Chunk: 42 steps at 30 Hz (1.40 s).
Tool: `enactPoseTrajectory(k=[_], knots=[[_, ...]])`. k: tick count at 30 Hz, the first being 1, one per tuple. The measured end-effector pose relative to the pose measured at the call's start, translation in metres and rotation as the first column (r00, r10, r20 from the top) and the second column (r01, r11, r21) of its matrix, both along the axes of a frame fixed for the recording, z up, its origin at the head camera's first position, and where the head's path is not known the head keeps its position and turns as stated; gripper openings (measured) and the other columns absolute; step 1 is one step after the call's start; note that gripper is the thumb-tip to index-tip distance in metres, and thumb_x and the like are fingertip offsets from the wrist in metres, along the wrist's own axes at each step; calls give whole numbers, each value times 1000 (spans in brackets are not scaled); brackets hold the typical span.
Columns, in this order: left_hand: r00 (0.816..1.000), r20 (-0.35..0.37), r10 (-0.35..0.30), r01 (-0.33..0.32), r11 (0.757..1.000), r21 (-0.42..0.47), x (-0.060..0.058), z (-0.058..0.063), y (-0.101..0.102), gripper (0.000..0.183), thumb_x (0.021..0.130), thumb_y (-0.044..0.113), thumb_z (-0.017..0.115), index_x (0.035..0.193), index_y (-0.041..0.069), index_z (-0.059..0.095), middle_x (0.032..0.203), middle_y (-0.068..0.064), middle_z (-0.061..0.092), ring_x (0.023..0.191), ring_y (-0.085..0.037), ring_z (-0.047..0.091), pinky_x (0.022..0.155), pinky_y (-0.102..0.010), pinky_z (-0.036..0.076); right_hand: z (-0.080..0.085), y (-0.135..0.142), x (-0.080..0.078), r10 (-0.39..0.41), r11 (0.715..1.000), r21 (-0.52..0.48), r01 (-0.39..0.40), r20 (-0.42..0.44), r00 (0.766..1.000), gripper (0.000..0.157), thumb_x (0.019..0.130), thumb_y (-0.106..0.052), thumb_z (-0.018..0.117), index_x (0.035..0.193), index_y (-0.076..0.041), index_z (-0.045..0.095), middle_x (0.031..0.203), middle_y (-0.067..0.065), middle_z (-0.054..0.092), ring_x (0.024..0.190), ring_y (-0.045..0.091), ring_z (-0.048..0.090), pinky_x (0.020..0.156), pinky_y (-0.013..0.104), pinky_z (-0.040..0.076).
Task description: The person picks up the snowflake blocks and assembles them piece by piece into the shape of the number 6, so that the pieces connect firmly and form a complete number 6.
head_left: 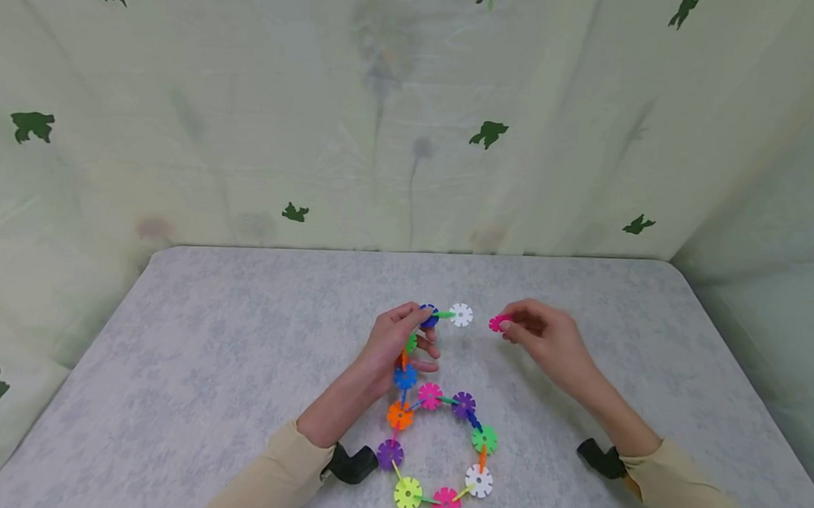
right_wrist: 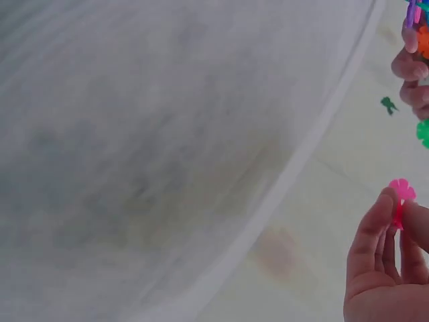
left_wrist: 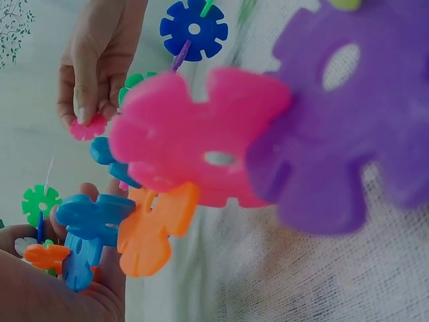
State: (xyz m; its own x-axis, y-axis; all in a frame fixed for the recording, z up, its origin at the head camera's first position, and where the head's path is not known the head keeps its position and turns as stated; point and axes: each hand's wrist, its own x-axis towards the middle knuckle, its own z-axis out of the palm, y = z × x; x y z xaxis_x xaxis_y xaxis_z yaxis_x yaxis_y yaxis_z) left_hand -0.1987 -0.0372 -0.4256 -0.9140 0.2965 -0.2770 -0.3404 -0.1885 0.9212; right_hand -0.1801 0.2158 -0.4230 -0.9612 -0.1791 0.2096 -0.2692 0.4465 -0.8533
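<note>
In the head view my left hand (head_left: 384,345) pinches a dark blue notched flower disc (head_left: 429,316) between thumb and fingers. A green disc seen edge-on joins it to a white disc (head_left: 461,314), which sticks out to the right. Below, the linked chain runs past the palm through a blue disc (head_left: 405,377) and an orange disc (head_left: 400,415). Apart from the chain, my right hand (head_left: 550,342) pinches a pink disc (head_left: 499,322), just right of the white one. The right wrist view shows this pink disc (right_wrist: 402,189) between thumb and fingertips.
The chain's lower part forms a closed loop of colourful discs, with a yellow disc (head_left: 408,494) and a pink disc (head_left: 447,505) nearest me. It is over the grey mottled table (head_left: 201,366). A pale curtain (head_left: 248,123) with green leaf shapes stands behind the table.
</note>
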Motion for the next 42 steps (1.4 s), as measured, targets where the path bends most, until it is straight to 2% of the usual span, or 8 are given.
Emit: enactPoseTrajectory(k=[4, 9, 14, 18, 22, 29, 33, 42], knots=[[1000, 8, 0, 0, 1000, -1, 0, 1, 0, 27, 99, 28, 60, 86, 5, 58, 75, -7, 57, 60, -22, 63, 68, -52, 57, -4, -5, -4, 19, 999, -29, -18, 6, 1000, 13, 94, -13, 68, 106, -8, 65, 99, 5, 69, 88, 31, 68, 78, 38, 57], [1000, 5, 1, -1, 1000, -3, 0, 2, 1, 27, 99, 28, 60, 85, 5, 59, 74, -6, 57, 58, -22, 62, 67, -52, 57, -2, -11, -6, 20, 997, -73, -19, 6, 1000, 13, 95, -15, 67, 106, -9, 65, 100, 6, 70, 89, 34, 68, 80, 43, 56], [1000, 11, -9, 9, 1000, 1, 0, 2, 1, 26, 99, 27, 59, 87, 5, 58, 74, -6, 56, 56, -21, 61, 67, -51, 57, -1, -16, -6, 26, 995, -96, -25, 13, 1000, 11, 95, -12, 67, 105, -8, 64, 101, 12, 70, 90, 37, 68, 81, 47, 55], [1000, 13, -10, 10, 1000, 3, 0, 3, 1, 25, 100, 27, 59, 87, 5, 58, 74, -6, 56, 56, -21, 60, 67, -51, 57, 1, -20, -6, 11, 998, -55, -12, -9, 1000, 10, 95, -9, 66, 104, -10, 64, 103, 13, 69, 90, 33, 68, 80, 41, 56], [1000, 13, -5, 5, 1000, 2, 0, 3, 1, 25, 100, 27, 59, 87, 5, 57, 74, -6, 55, 55, -21, 60, 67, -51, 57, 3, -22, -5, -17, 1000, 16, 18, -40, 999, 11, 94, -7, 67, 104, -11, 65, 102, 9, 70, 89, 29, 68, 78, 32, 57], [1000, 15, -3, 3, 1000, 12, 1, 4, 1, 26, 100, 27, 58, 86, 6, 56, 74, -6, 56, 55, -21, 60, 67, -52, 57, 6, -25, -2, -39, 994, 94, 47, -93, 995, 14, 93, -8, 68, 105, -14, 66, 100, -1, 70, 86, 13, 66, 77, 31, 56], [1000, 17, 1, -1, 1000, 15, 2, 3, 1, 25, 100, 27, 59, 85, 6, 56, 74, -5, 56, 54, -21, 60, 67, -52, 57, 7, -26, -2, -36, 993, 109, 49, -114, 993, 14, 93, -9, 68, 106, -15, 66, 98, -5, 69, 85, 12, 65, 75, 30, 56], [1000, 11, -5, 4, 1000, 21, 2, 3, 1, 25, 100, 27, 59, 87, 6, 57, 74, -5, 56, 55, -21, 59, 68, -52, 57, 5, -27, -1, -17, 997, 73, 26, -123, 992, 15, 92, -5, 69, 105, -14, 67, 98, -5, 69, 86, 10, 66, 77, 29, 56]])
